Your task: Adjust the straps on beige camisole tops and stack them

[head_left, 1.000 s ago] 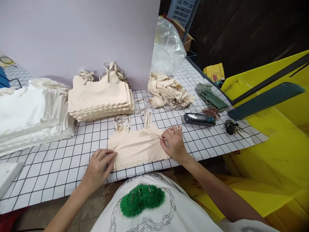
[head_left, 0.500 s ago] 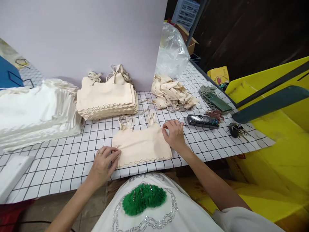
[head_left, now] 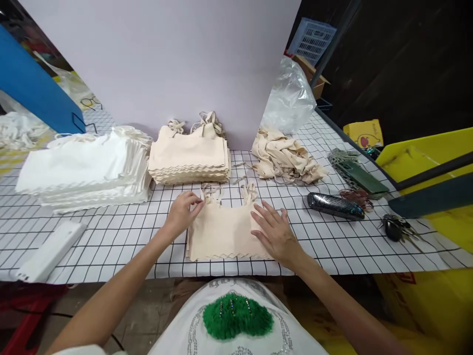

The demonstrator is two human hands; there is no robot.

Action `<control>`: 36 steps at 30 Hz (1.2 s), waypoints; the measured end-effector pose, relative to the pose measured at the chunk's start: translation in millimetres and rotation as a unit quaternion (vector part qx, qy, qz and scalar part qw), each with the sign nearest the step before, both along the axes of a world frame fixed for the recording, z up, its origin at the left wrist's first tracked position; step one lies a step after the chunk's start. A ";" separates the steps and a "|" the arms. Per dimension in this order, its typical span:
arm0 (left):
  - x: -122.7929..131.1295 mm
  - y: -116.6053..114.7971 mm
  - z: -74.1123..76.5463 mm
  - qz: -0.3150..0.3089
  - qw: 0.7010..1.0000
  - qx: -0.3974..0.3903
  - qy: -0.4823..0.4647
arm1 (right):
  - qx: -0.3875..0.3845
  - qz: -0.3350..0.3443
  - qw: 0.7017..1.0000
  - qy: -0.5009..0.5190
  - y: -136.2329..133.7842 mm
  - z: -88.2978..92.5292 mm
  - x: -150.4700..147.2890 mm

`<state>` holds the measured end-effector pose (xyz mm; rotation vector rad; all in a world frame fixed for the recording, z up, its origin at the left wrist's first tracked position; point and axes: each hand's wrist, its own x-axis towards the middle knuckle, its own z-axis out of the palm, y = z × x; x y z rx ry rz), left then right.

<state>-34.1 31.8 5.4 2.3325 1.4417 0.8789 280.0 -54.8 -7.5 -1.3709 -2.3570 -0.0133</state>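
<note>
A beige strapped top (head_left: pixel 225 234) lies flat near the table's front edge, its wavy hem toward me and its straps pointing away. My left hand (head_left: pixel 185 212) is at its upper left corner by the strap, thumb and fingers apart. On the garment's right side my right hand (head_left: pixel 273 229) lies flat with its fingers spread. Behind stands a neat pile of beige tops (head_left: pixel 188 155), and a crumpled heap of beige cloth (head_left: pixel 284 155) is to its right. White folded garments (head_left: pixel 88 172) are stacked at the left.
On the checked tabletop (head_left: pixel 121 236) are a white box-like device (head_left: pixel 51 251) at left, and a dark patterned case (head_left: pixel 335 205), a green phone (head_left: pixel 365 177) and keys (head_left: pixel 397 228) at right. A pale panel (head_left: pixel 166 64) rises behind the piles.
My left hand has moved from the garment's lower left edge up to its upper left corner. My right hand has flattened onto the cloth. The view has shifted left.
</note>
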 end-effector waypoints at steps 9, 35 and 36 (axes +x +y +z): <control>37.4 26.7 -23.3 0.091 0.989 -0.083 -0.082 | -0.085 0.094 0.976 0.177 47.3 14.4 -48.1; 17.9 -4.4 -15.7 0.045 0.968 -0.105 -0.225 | -0.285 0.040 0.737 0.612 125.2 56.7 -99.4; 17.5 -3.9 -13.4 0.053 0.963 -0.107 -0.241 | -0.232 0.066 0.779 0.579 122.8 57.4 -98.6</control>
